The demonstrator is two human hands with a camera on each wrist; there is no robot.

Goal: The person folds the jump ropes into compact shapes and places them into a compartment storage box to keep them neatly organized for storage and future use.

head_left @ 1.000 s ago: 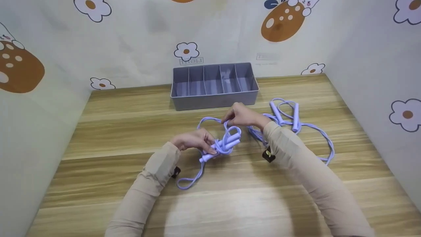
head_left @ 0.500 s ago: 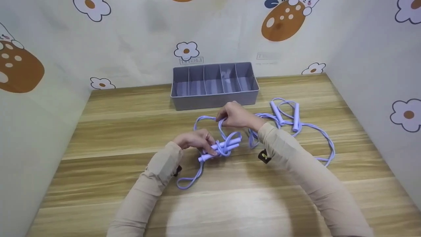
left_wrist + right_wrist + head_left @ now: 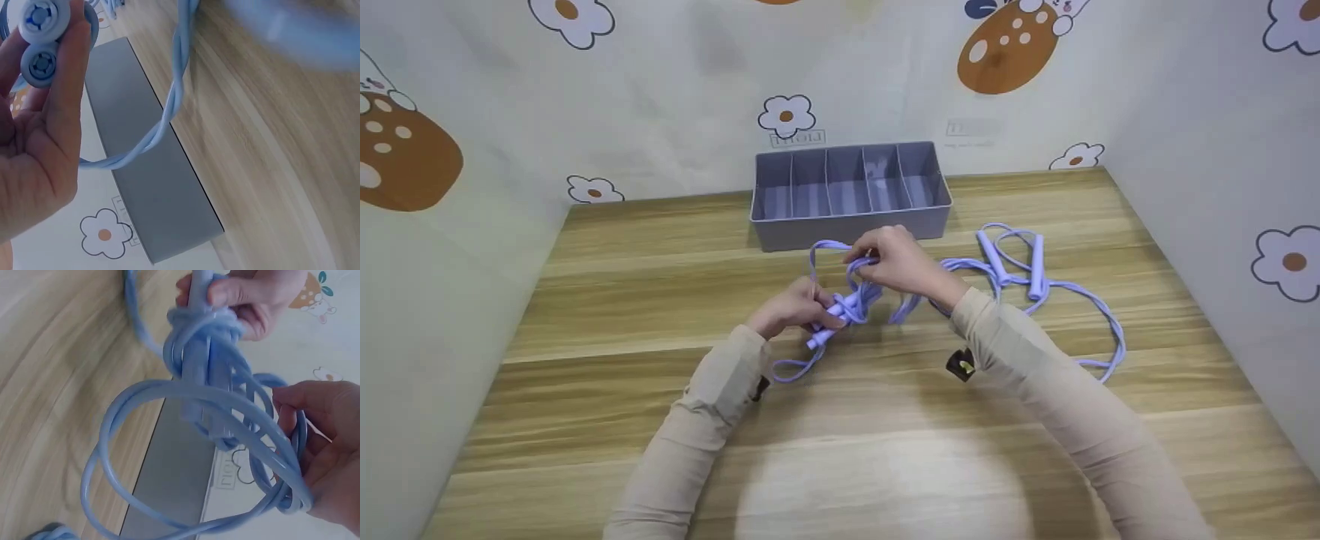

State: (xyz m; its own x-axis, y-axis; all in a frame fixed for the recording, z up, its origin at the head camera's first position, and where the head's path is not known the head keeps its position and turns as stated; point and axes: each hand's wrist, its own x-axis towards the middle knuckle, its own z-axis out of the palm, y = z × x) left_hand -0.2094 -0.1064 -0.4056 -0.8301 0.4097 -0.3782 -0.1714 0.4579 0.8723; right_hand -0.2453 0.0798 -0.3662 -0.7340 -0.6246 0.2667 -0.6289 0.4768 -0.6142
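In the head view, my left hand [image 3: 791, 309] grips the paired lavender handles of a jump rope [image 3: 819, 340], some cord wound around them. The left wrist view shows the round handle ends [image 3: 40, 19] side by side above the palm. Just to the right, my right hand [image 3: 901, 262] pinches cord from this bundle. Seen from the right wrist, several loops of the twisted cord [image 3: 140, 395] hang from the fingers, in front of the handles [image 3: 194, 377]. A slack loop [image 3: 793, 375] dangles below the left hand.
A grey organizer box [image 3: 851, 229] with several compartments stands against the patterned back wall [image 3: 675, 97]. A second lavender jump rope [image 3: 1037, 266] lies loose on the wooden table [image 3: 645, 435] at the right, its handles side by side.
My right hand has shifted left and slightly away from me, drawing cord with it. The left hand has raised and tilted the handles, and the dangling loop has lifted.
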